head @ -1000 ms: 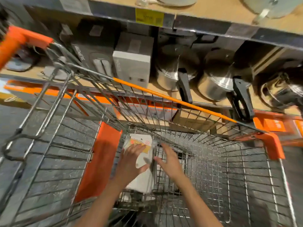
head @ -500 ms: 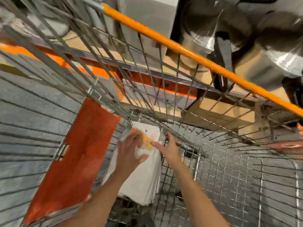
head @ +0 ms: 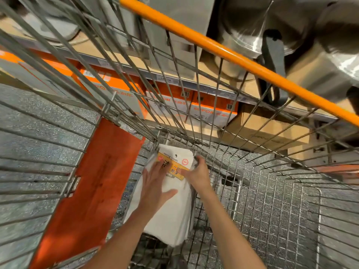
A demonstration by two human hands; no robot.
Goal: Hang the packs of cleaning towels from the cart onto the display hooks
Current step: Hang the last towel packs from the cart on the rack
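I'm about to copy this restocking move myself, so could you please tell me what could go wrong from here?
1. The packs of cleaning towels form a loose stack; the left hand lies flat on top and only the right hand pinches the header edge, so some packs may slide off when lifted.
2. The stack sits in a corner of the cart; header cards could snag on its wires.

Premises: a retail shop, housewares aisle; a wire shopping cart [head: 252, 191] with an orange handle bar [head: 233, 55] stands against the shelving; the wooden shelf [head: 209, 72] carries steel pots [head: 242, 33] with black handles; orange-and-white boxed goods [head: 211, 109] sit below; a price-label strip [head: 169, 80] runs along the shelf edge; speckled grey floor [head: 38, 123].
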